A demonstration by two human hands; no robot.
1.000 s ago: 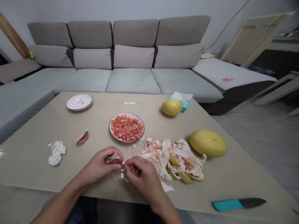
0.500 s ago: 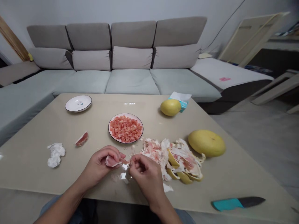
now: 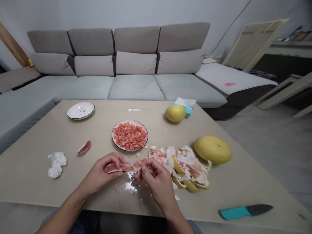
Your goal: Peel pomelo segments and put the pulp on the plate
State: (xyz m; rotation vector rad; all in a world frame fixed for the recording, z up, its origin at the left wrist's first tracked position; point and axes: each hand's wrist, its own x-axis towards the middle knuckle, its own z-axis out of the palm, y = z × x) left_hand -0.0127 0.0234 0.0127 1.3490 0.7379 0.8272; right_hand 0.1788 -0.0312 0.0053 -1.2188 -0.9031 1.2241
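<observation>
My left hand (image 3: 103, 174) is closed around a pink pomelo segment (image 3: 118, 167) just above the near middle of the beige table (image 3: 36, 136). My right hand (image 3: 154, 177) pinches the thin membrane at the segment's right end. A pile of pink-white membrane and yellow peel (image 3: 181, 165) lies right beside my right hand. Beyond my hands stands a plate (image 3: 116, 126) full of cut pink fruit pieces (image 3: 130, 136).
A loose segment (image 3: 84, 147) and a crumpled tissue (image 3: 56, 160) lie at the left. An empty white plate (image 3: 80, 110) sits far left. Two yellow pomelos (image 3: 212, 149) (image 3: 175, 113) and a tissue pack (image 3: 186, 105) are at the right. A teal-handled knife (image 3: 245, 210) lies near the front right edge.
My hands have drawn slightly apart. The membrane is peeled back and more pink flesh of the segment shows. The view has shifted a little.
</observation>
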